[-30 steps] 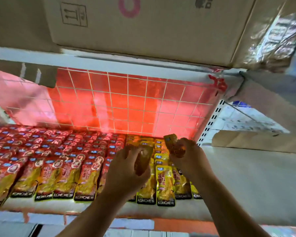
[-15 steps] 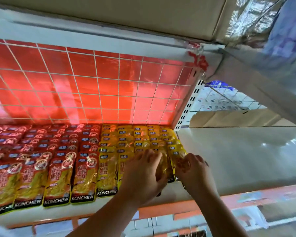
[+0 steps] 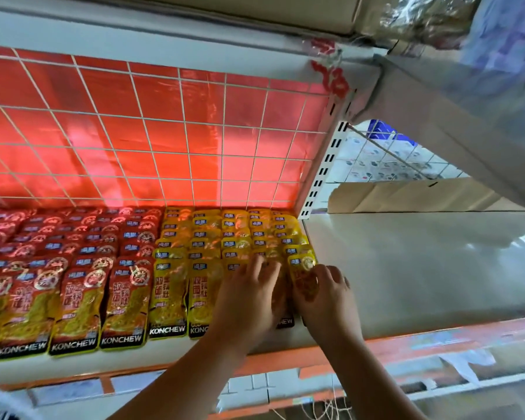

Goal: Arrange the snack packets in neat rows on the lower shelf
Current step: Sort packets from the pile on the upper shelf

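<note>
- Lower shelf point(image 3: 406, 268): white deck; stock fills left and centre; right part bare.
- Red packets point(image 3: 82, 268): several columns on left, overlapped front-to-back like shingles, brand strip toward shelf edge; rows look even.
- Yellow packets point(image 3: 194, 247): columns just right of the red, same overlap, reaching back to the wire grid point(image 3: 164, 131).
- End packet point(image 3: 302, 265): front of the rightmost yellow column, touching its left neighbour; long axis front-to-back, approx. parallel to the column; upper half visible, lower half under the hand.
- Key relation: end packet lies directly beneath and just ahead of the right hand point(image 3: 326, 298), which is the nearer hand; any squaring-up nudge would run leftward, toward the column.
- Right hand pose: forearm in from lower right, palm down; fingers curled at the packet's right edge, thumb side on its face; judged to be gripping it, not merely resting.
- Left hand point(image 3: 249, 301): forearm in from lower left, palm down; fingers spread and flat, pressing front yellow packets next column over; holds nothing.
- Assessment: placement of end packet near done; release and alignment with front row not yet done; risk: overlapped film packs slide if pushed hard.
</note>
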A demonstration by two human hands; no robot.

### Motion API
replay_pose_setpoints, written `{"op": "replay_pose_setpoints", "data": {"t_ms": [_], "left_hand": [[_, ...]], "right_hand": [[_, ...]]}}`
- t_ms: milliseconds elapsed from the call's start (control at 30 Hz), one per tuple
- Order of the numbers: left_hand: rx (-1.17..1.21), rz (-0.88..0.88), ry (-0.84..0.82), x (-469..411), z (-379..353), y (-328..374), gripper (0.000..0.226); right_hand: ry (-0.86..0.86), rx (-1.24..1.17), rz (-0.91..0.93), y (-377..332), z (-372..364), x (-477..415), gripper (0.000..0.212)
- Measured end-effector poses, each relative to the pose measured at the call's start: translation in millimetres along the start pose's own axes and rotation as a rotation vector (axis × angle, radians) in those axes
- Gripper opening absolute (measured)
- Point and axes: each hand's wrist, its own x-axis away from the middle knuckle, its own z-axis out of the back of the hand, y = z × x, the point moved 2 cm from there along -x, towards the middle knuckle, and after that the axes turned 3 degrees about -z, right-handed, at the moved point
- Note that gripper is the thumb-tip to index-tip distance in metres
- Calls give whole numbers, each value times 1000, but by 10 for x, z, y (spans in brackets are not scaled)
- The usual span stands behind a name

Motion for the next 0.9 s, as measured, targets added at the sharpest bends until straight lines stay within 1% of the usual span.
{"op": "replay_pose_setpoints", "data": {"t_ms": [100, 233, 433, 767, 900], "left_hand": [[-92, -55, -22, 168, -62, -28, 68], [-127, -29, -36, 185, -81, -44, 63], [-125, -29, -31, 202, -84, -39, 64], [-97, -26, -86, 212, -34, -42, 68], [-81, -18, -102, 216, -44, -45, 66]], "right_hand": [[26, -8, -3, 27, -69, 29, 37], [63, -16, 22, 57, -126, 68, 39], [69, -8, 19, 54, -123, 92, 43], [75, -5, 5, 42, -120, 107, 44], [74, -7, 10, 37, -112, 117, 43]]}}
